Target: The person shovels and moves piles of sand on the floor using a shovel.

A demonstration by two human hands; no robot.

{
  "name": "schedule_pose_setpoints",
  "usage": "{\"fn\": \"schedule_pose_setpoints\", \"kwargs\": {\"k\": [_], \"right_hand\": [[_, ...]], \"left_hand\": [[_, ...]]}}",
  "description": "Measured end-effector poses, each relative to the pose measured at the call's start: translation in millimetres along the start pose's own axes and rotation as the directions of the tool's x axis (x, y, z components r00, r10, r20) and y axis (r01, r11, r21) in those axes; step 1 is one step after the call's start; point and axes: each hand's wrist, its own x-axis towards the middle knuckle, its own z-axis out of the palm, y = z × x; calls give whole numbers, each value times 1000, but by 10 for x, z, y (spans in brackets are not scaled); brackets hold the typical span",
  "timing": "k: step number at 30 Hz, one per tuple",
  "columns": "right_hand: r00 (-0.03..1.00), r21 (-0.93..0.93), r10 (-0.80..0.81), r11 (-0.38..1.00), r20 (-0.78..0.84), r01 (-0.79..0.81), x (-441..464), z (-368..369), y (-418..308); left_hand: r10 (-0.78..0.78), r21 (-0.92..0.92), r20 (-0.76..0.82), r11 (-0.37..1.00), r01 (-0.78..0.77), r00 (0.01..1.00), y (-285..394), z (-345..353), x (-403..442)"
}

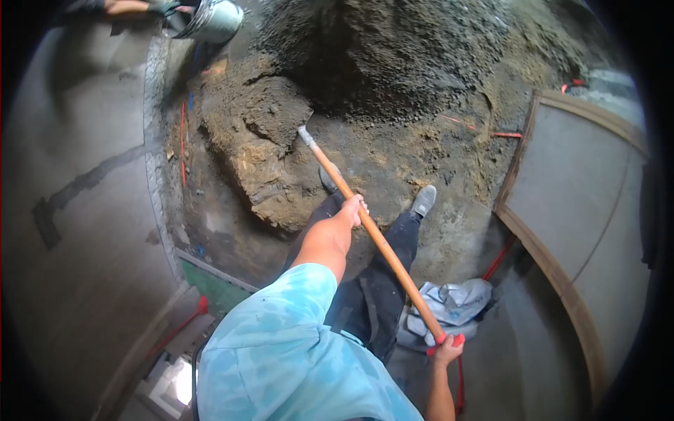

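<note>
My left hand [356, 209] is wrapped round the middle of the wooden shaft of a shovel [382, 245]. My right hand [446, 349] grips the red handle at the shovel's near end, low on the right. The shaft slants up and away to a grey metal socket beside a mound of damp sandy mix [263, 112]. Most of the blade is hidden by the mix; only a thin edge shows. Behind it rises a larger dark heap [421, 56]. My shoes stand on the dirty floor below, on either side of the shaft.
At the top left, another person's gloved hand is at a tilted bucket [216, 22]. A framed grey panel [576, 189] stands on the right. Crumpled white sacks [456, 303] lie near my right hand. A grey wall [91, 140] runs along the left.
</note>
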Motion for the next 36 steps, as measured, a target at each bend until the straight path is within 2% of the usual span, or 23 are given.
{"fn": "schedule_pose_setpoints", "kwargs": {"k": [3, 6, 9, 11, 12, 13, 15, 16, 17, 18, 21, 23, 24, 25, 26, 28, 29, 31, 32, 33, 34, 35, 36], "right_hand": [[999, -24, 31, 999, -12, -31, 10, -176, 535], [960, 178, 263, 944, 95, -277, 207, -338, 829], [986, 193, 158, 967, 60, -167, 483, -298, 1077], [838, 194, 478, 825, 264, -531, 801, -315, 1101], [713, 162, 600, 713, 363, -682, 996, -289, 1091], [519, 33, 720, 570, 461, -821, 1315, -220, 1218], [307, -350, 710, 617, 634, -705, 1785, -67, 1117], [177, -513, 714, 631, 678, -582, 1991, 43, 948], [292, -451, 681, 688, 671, -569, 2039, 117, 791], [404, -388, 638, 744, 656, -544, 2015, 220, 586], [718, -134, 410, 902, 562, -411, 2070, 364, 51], [835, 81, 299, 923, 462, -375, 2075, 235, -99], [891, 124, 198, 955, 408, -269, 2115, 113, -71], [932, 153, 93, 976, 350, -154, 2161, -33, -14], [956, 169, -15, 985, 291, -36, 2166, -185, 24], [968, 167, -66, 986, 243, 25, 2027, -601, -117], [972, 180, -114, 981, 205, 77, 1936, -761, -171], [985, 338, -114, 939, 128, 64, 1900, -1212, -41], [985, 289, -113, 955, 127, 72, 1857, -1551, -247], [980, 360, -118, 931, 160, 53, 1873, -1917, -322], [986, 250, -126, 963, 106, 96, 1792, -2273, -583], [990, 169, -117, 980, 82, 102, 1726, -2635, -846], [994, 209, -95, 974, 54, 82, 1696, -2939, -1097]], "left_hand": [[82, 85, -82, 994, -75, 993, -242, -4, -177], [160, 105, -143, 984, -146, 977, -403, 92, -431], [311, 154, -161, 945, -288, 937, -379, 504, -753], [428, 219, -212, 897, -384, 879, -404, 755, -999], [486, 247, -233, 867, -432, 842, -393, 873, -1126], [640, 322, -222, 760, -564, 736, -350, 796, -868], [765, 490, -87, 590, -641, 638, -167, 974, -1579], [750, 497, -24, 583, -643, 661, -6, 1047, -1885], [710, 409, 17, 638, -652, 704, 143, 1122, -2162], [739, 409, 28, 606, -682, 674, 302, 1187, -2370], [743, 151, 81, 650, -745, 665, 535, 1236, -2749], [697, -22, 186, 708, -706, 692, 600, 1045, -2659], [659, -99, 262, 745, -660, 705, 537, 996, -2696], [609, -139, 248, 792, -594, 754, 442, 988, -2810], [612, -205, 226, 790, -577, 758, 447, 933, -2708], [613, -348, 173, 771, -534, 771, 473, 745, -2415], [446, -215, 112, 883, -417, 888, 340, 801, -2353], [291, -196, 169, 946, -257, 942, 58, 721, -1676], [326, -221, 174, 932, -286, 929, -217, 871, -1631], [190, -225, 176, 963, -149, 966, -477, 1103, -1763], [55, -309, 402, 948, 79, 914, -759, 1111, -1285], [20, -331, 390, 936, 120, 921, -1034, 1370, -1445], [19, -327, 329, 940, 94, 944, -1318, 1614, -1523]]}}
